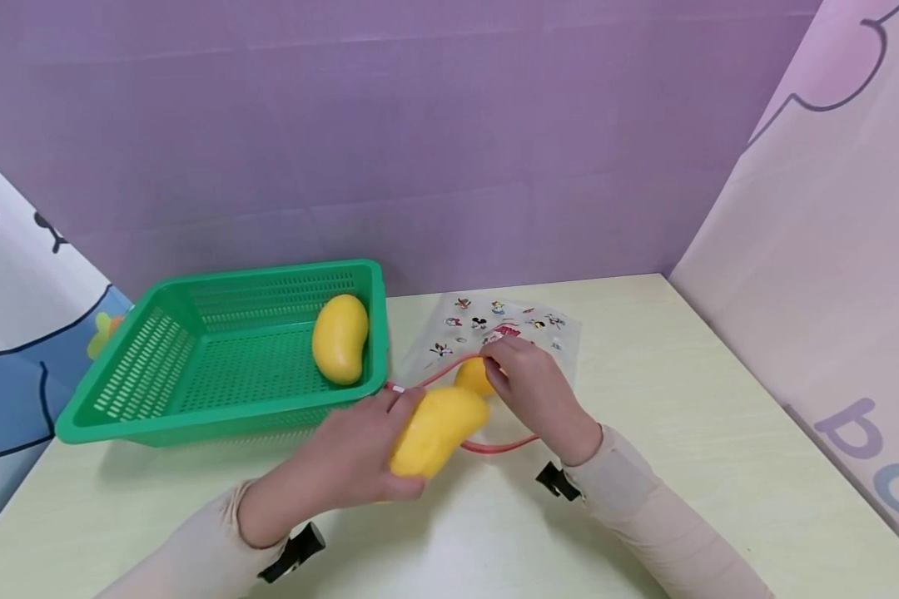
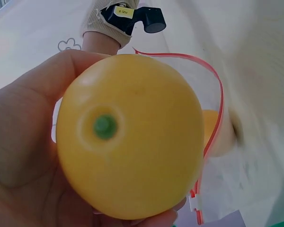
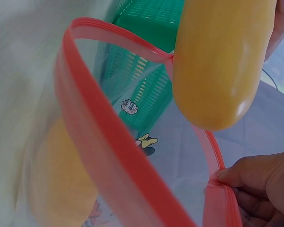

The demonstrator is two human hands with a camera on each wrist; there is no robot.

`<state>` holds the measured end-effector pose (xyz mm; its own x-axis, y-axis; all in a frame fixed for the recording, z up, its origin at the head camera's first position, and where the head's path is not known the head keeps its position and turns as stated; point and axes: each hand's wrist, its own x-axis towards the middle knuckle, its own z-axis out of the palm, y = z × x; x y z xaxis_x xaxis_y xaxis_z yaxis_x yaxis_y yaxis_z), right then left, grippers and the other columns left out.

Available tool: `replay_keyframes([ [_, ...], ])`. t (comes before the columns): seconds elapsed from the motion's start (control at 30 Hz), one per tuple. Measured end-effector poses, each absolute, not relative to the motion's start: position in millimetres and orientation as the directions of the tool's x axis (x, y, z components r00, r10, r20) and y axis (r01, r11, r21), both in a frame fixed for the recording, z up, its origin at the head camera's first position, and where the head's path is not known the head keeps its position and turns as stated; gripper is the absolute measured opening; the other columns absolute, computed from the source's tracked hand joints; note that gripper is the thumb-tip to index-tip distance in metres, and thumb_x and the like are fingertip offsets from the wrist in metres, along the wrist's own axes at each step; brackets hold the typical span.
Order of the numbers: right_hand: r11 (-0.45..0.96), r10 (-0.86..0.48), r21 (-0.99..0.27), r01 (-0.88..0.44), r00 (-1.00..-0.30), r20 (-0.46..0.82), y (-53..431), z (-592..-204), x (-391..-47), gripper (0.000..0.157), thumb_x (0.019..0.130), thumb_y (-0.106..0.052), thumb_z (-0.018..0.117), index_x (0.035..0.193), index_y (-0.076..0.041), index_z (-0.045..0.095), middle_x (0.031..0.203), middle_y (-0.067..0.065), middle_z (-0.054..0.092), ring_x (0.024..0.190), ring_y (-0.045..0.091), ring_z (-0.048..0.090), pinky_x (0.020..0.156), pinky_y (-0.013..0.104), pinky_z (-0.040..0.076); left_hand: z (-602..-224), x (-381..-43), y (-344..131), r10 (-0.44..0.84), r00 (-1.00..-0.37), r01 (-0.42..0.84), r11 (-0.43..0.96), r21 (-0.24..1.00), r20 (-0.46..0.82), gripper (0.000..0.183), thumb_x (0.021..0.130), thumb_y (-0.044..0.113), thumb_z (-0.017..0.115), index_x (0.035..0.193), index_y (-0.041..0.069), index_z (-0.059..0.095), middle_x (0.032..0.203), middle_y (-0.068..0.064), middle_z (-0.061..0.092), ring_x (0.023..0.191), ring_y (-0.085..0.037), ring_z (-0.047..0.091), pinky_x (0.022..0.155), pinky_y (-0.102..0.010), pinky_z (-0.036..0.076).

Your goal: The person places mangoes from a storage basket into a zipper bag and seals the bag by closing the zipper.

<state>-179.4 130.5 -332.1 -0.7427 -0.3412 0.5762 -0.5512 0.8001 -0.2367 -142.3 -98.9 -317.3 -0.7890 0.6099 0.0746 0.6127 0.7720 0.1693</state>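
Note:
A yellow toy mango [image 1: 439,428] is gripped in my left hand [image 1: 355,453], just in front of the mouth of a clear zip bag [image 1: 449,320]. The left wrist view shows the mango's green stem end [image 2: 105,126] facing the camera. My right hand [image 1: 532,387] pinches the bag's red zip rim [image 3: 217,177], and the rim stands wide apart as a loop. Inside the bag lies another mango [image 3: 61,177], partly hidden by my right hand in the head view. Small cartoon figures are printed on the bag.
A green plastic basket [image 1: 221,420] stands to the left, with one mango [image 1: 340,339] at its right end. Pale table surface [image 1: 644,358] lies right of the bag. A purple cloth [image 1: 419,150] hangs behind, and a printed white cloth [image 1: 817,291] borders the right side.

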Motion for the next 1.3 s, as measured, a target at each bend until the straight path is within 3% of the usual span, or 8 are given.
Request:
replay_keyframes([
  [0.2, 0.800, -0.340, -0.232, -0.553, -0.737, 0.584, 132, -334, -180, 0.011, 0.079, -0.001, 0.073, 0.088, -0.002, 0.068, 0.085, 0.007, 0.067, 0.075, 0.020, 0.061, 0.069, 0.028, 0.055, -320, -142, -95, 0.625, -0.773, 0.634, 0.758, 0.154, 0.110, 0.084, 0.066, 0.051, 0.072, 0.131, 0.005, 0.047, 0.106, -0.009, 0.058, 0.085, -0.019, 0.054, 0.058, -0.033, 0.045],
  [0.47, 0.788, -0.344, -0.235, -0.569, -0.724, 0.598, 132, -333, -179, 0.012, 0.078, 0.000, 0.073, 0.089, -0.002, 0.068, 0.085, 0.007, 0.066, 0.075, 0.020, 0.062, 0.070, 0.028, 0.055, -321, -142, -87, 0.615, -0.786, 0.616, 0.774, 0.143, 0.061, 0.086, 0.067, 0.053, 0.070, 0.133, 0.004, 0.046, 0.110, -0.011, 0.059, 0.088, -0.024, 0.053, 0.058, -0.034, 0.044],
  [0.8, 0.786, -0.348, -0.232, -0.572, -0.721, 0.599, 131, -332, -178, 0.010, 0.079, 0.001, 0.072, 0.088, -0.002, 0.068, 0.085, 0.007, 0.066, 0.075, 0.020, 0.062, 0.071, 0.029, 0.055, -321, -142, -79, 0.614, -0.787, 0.617, 0.778, 0.116, 0.066, 0.085, 0.068, 0.055, 0.068, 0.133, 0.005, 0.045, 0.109, -0.012, 0.059, 0.080, -0.023, 0.052, 0.055, -0.032, 0.042],
  [1.3, 0.793, -0.345, -0.253, -0.554, -0.751, 0.562, 129, -331, -176, 0.009, 0.080, 0.000, 0.070, 0.088, -0.003, 0.067, 0.084, 0.007, 0.066, 0.075, 0.020, 0.061, 0.072, 0.030, 0.055, -328, -144, -66, 0.620, -0.784, 0.620, 0.778, 0.097, 0.041, 0.085, 0.069, 0.055, 0.066, 0.134, 0.004, 0.044, 0.106, -0.011, 0.058, 0.083, -0.021, 0.052, 0.056, -0.030, 0.041],
])
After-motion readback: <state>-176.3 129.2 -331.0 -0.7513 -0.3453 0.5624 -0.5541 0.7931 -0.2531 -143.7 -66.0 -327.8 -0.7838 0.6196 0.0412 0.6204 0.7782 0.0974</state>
